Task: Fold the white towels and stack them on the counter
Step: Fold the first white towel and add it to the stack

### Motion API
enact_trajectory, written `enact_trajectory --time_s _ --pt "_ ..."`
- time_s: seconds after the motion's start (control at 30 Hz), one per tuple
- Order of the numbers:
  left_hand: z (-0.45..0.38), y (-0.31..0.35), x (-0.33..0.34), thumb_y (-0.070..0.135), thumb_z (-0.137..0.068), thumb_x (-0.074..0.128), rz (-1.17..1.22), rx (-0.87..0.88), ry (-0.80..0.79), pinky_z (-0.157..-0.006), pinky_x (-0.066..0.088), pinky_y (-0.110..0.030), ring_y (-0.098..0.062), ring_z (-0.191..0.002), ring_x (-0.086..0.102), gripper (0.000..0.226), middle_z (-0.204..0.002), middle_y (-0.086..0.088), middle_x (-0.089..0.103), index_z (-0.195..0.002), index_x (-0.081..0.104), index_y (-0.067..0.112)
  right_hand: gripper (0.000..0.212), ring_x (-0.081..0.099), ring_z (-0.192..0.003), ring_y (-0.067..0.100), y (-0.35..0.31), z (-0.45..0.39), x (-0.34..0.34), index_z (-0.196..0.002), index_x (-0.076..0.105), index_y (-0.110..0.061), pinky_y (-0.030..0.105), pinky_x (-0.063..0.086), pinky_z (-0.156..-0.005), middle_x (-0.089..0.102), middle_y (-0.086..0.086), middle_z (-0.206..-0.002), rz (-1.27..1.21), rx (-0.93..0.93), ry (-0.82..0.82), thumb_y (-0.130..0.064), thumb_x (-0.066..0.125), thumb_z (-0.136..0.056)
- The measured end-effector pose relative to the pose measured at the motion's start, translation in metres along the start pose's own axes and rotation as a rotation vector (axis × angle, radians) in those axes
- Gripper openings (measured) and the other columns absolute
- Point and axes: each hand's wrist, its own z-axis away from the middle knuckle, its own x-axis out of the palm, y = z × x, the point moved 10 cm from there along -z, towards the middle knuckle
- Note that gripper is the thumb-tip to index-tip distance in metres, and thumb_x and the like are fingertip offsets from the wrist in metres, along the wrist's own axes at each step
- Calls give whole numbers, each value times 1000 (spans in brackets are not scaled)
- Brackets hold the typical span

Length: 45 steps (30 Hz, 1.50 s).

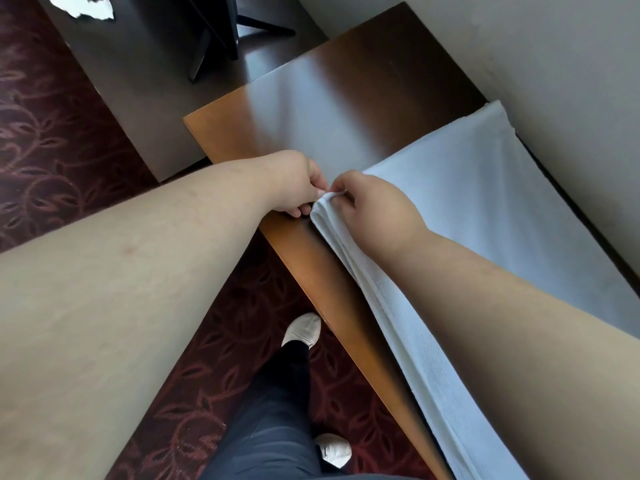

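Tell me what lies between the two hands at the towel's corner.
Only the white towel corner; left hand and right hand both pinch it, head view.

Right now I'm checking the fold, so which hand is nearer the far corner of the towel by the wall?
Right. The right hand pinches the towel at its near corner; the left hand is beside it, farther out.

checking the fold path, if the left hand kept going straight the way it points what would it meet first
Probably the right hand: the left hand points right, at the white towel corner both pinch on the wooden counter, fingertips almost touching; depth is unclear.
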Motion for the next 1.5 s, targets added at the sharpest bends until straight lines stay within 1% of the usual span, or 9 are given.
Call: enact_trajectory --time_s 0.17,0.33,0.43,0.6,0.73,1.07,1.27,1.37,1.5 --pt "-3 -6 -5 13 -96 56 125 -34 17 -43 47 -13 -12 -66 63 16 -80 -5 66 -107 67 14 25 60 -97 24 -19 -3 20 -122 58 -20 34 45 -77 64 2 -107 -2 -95 -57 -26 47 -99" --pt "-11 3 -11 27 -103 43 228 -54 99 -78 55 -34 -24 -92 66 25 -105 -6 68 -112 63 14 44 53 -114 27 -18 24 20 -134 46 -19 40 43 -98 59 4 -124 -44 -64 -19 -26 59 -93" --pt "-22 39 -18 46 -95 52 -67 70 218 -84 45 -26 -16 -102 61 31 -110 7 65 -112 65 24 40 45 -125 26 -7 38 15 -132 53 -22 38 37 -105 53 0 -136 27 -79 27 -31 58 -94" --pt "-53 102 6 42 -92 60 -221 171 216 -75 42 -26 -19 -91 59 32 -107 1 67 -117 62 23 78 -6 -153 28 16 59 36 -157 16 -20 43 -9 -121 5 4 -167 190 -150 -133 -43 57 -95" --pt "-94 164 19 47 -93 54 -183 267 219 -75 45 -29 -25 -96 61 39 -107 -3 65 -119 59 18 80 -18 -152 28 12 57 48 -160 3 -17 50 -14 -120 -8 5 -167 232 -186 -149 -37 51 -99" --pt "-152 234 22 28 -100 46 -301 442 280 -82 45 -32 -28 -96 56 30 -118 -12 57 -126 53 17 69 -7 -154 23 9 48 44 -159 17 -20 48 -18 -119 5 4 -168 39 -317 -123 -26 51 -99" --pt "-101 198 14 42 -90 62 -471 385 391 -99 41 -44 -36 -120 44 57 -136 -15 40 -139 41 23 45 46 -132 26 67 96 -4 -135 58 -17 41 32 -114 54 6 -141 -133 -23 193 -27 65 -91" --pt "-63 148 14 49 -84 67 -385 303 338 -96 46 -39 -29 -116 53 61 -134 -8 46 -136 46 24 54 33 -136 21 105 143 15 -142 48 -28 34 19 -115 42 -6 -145 -64 228 45 -47 58 -93" --pt "-14 90 17 48 -83 70 -324 158 279 -79 41 -29 -21 -92 53 62 -111 0 54 -135 44 26 79 6 -151 22 101 188 32 -156 23 -27 36 3 -121 13 -3 -164 57 275 -81 -57 57 -91"
